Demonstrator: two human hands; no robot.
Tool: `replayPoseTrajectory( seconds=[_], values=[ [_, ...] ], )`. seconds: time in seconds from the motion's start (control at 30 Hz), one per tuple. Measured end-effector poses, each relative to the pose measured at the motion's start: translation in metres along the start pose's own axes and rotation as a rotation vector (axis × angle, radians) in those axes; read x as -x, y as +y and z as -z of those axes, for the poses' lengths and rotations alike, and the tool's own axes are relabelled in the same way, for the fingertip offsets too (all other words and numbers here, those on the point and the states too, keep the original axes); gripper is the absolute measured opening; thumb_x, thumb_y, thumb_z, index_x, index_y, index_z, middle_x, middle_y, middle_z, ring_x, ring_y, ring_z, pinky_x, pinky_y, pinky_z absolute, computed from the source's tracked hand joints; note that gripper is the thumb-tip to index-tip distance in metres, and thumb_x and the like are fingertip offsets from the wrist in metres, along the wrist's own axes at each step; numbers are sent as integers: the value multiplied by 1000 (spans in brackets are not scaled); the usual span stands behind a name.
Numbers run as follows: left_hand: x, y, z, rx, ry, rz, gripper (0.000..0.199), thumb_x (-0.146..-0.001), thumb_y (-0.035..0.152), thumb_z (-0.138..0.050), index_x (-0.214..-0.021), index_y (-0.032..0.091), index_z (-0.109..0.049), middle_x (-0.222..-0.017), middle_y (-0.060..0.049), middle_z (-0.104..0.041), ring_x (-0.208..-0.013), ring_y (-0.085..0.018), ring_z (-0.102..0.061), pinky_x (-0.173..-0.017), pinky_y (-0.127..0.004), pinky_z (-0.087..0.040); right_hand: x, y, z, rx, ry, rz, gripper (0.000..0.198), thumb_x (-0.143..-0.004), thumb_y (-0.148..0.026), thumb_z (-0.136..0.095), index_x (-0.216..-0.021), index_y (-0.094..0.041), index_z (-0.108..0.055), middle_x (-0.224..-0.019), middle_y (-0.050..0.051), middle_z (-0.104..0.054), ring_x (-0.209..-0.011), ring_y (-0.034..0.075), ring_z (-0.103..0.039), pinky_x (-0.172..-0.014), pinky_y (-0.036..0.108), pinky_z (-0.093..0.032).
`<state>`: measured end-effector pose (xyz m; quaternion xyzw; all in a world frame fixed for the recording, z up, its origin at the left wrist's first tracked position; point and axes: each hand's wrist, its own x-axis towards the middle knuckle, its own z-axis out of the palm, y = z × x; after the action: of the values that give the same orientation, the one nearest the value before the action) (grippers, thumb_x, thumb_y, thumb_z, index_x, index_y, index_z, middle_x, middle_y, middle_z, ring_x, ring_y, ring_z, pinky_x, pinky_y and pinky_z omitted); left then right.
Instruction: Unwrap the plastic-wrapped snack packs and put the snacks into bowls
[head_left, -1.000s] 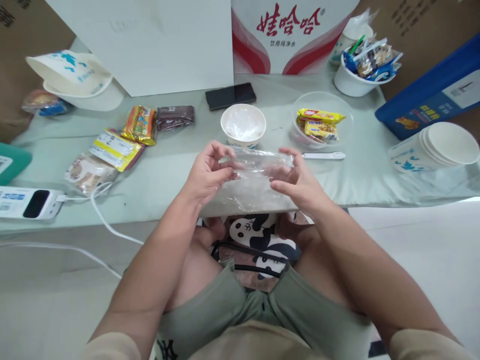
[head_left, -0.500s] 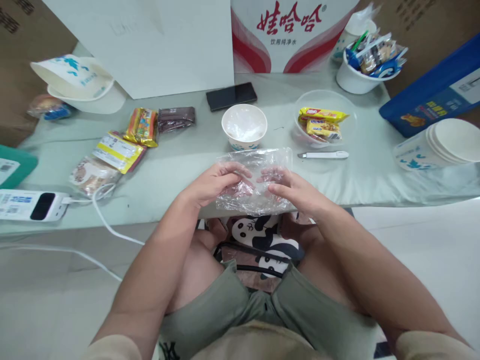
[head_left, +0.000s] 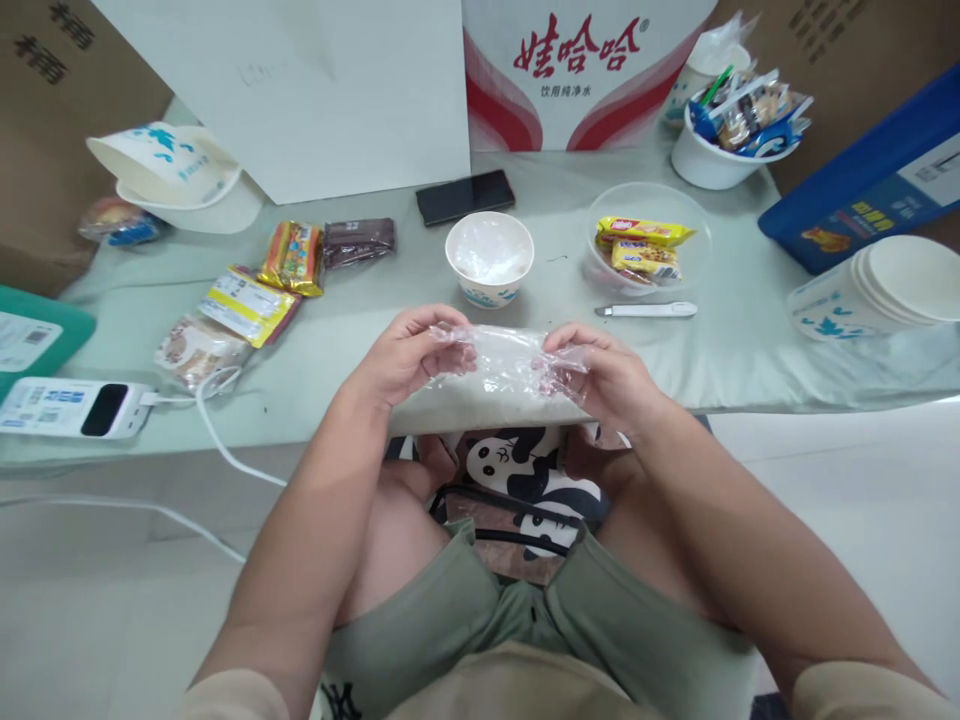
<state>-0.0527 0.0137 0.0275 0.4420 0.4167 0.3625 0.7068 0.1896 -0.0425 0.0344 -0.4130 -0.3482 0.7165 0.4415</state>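
Note:
A clear plastic bag is stretched between my two hands, crumpled and shiny, just above the table's front edge. My left hand grips its left end between thumb and fingers. On the other end, my right hand is closed in the same way. Just beyond the bag stands a paper cup with blue print, and clear plastic film lies inside it. A white-handled cutter lies beyond my right hand, in front of a clear round bowl holding yellow snack packets.
A black phone lies behind the cup. Several wrapped snacks are at left, near a white power device whose cable hangs over the edge. Stacked paper cups and a blue box stand right; cartons line the back.
The clear bag lay spread on the table under both hands. Now it is gathered and lifted, with each hand closed on one end.

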Motion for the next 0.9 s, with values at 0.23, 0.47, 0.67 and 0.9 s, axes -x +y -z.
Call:
replayPoseTrajectory(
  seconds=[0.23, 0.47, 0.67, 0.9],
  values=[
    [-15, -9, 1, -268, 133, -133, 27, -80, 40, -66, -65, 18, -64, -68, -6, -66, -61, -16, -64, -59, -29, -56, 1, 4, 10, 534, 227, 134, 42, -84, -57, -57, -68, -20, -67, -69, 4, -65, -69, 17, -59, -66, 31, -48],
    [-7, -25, -29, -803, 451, -818, 8, -80, 26, -66, -84, 22, -60, -83, -1, -66, -78, -16, -62, -75, -30, -55, -3, 6, 4, 838, 477, 291, 27, -71, -31, -72, -94, -23, -61, -69, -5, -57, -60, 13, -48, -61, 29, -40],
    [-2, -34, -62, -624, 156, -685, 31, -79, 35, -71, -105, 18, -65, -106, -8, -72, -95, -20, -67, -84, -34, -56, -1, 17, -1, 504, 173, 344, 17, -81, -35, -73, -82, -22, -61, -79, -3, -59, -66, 11, -50, -65, 27, -42],
    [-6, -26, -50, -327, -16, -237, 22, -77, 37, -71, -86, 17, -67, -72, 1, -62, -65, -12, -55, -61, -25, -44, -9, 17, 6, 563, 325, 488, 37, -76, -36, -79, -108, -28, -64, -111, 3, -67, -103, 20, -62, -88, 34, -51]
  ],
)
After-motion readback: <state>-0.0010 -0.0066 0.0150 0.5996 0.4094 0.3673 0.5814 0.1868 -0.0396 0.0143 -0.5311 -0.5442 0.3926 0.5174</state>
